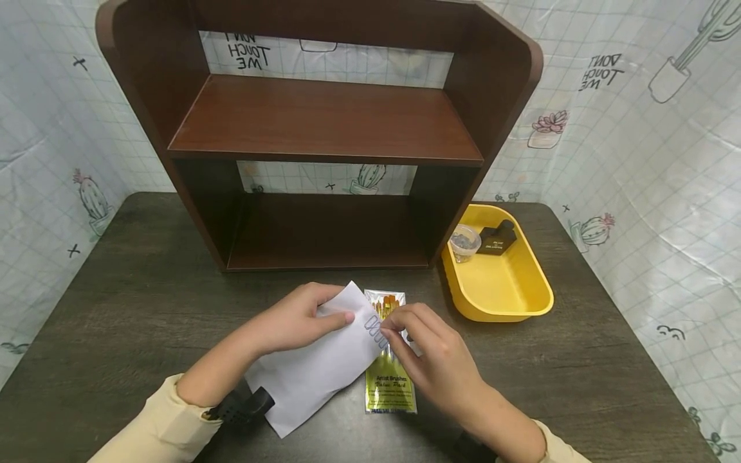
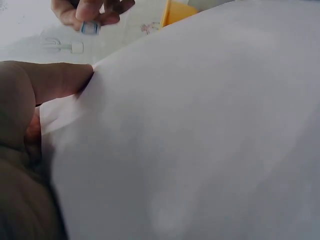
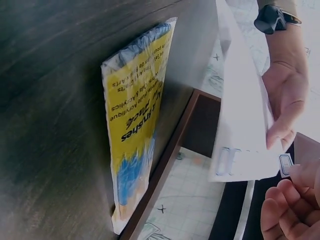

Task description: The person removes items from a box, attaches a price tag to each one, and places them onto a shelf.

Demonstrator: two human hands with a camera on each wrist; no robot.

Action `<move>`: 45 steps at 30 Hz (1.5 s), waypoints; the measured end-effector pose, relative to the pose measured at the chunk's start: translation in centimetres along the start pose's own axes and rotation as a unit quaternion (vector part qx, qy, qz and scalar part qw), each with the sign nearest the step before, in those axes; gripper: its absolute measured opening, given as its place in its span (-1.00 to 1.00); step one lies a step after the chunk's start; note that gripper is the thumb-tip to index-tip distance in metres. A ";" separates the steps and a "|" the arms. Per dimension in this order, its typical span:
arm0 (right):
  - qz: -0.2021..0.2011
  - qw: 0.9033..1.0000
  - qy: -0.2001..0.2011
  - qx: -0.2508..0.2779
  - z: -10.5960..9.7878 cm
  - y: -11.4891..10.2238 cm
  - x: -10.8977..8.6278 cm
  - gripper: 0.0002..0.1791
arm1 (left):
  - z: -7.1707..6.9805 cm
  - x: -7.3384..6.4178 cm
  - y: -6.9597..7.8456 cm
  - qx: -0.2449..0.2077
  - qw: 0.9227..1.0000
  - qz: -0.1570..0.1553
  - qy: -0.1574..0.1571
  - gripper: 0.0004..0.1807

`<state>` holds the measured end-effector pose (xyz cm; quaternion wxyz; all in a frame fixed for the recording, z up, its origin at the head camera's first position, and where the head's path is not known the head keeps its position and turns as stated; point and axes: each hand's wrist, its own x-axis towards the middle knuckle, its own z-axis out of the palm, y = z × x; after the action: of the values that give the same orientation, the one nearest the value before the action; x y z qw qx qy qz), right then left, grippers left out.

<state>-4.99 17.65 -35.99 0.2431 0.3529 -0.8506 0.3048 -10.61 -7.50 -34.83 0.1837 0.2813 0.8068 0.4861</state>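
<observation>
My left hand (image 1: 309,321) grips a white sheet of paper (image 1: 318,379) near its upper edge, with the thumb on top. Along the sheet's right end runs a row of several small blue-outlined labels (image 1: 375,330). Between thumb and fingertips, my right hand (image 1: 431,347) pinches a small white label with a blue border (image 3: 285,165), close beside that end; in the left wrist view the pinched label (image 2: 90,27) shows beyond the paper. Partly behind the paper and right hand, a clear pack of artist brushes (image 1: 390,386) with a yellow-green printed front lies on the table.
A dark brown two-tier shelf (image 1: 330,122) stands behind the hands. To its right, a yellow bin (image 1: 500,289) holds a small lidded clear tub (image 1: 465,242) and a black box (image 1: 498,239). The dark wooden table (image 1: 579,386) meets a patterned white curtain (image 1: 683,212).
</observation>
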 end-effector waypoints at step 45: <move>0.348 0.906 -0.153 0.187 -0.7 5.5 -1.8 -0.95 | 0.2 0.1 -4.3 0.337 0.922 -0.177 0.071 -0.49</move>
<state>-7.84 22.05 -38.53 -0.0818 0.1160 -0.8735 0.4658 -11.75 -8.87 -38.75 0.1034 0.1436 0.9706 0.1634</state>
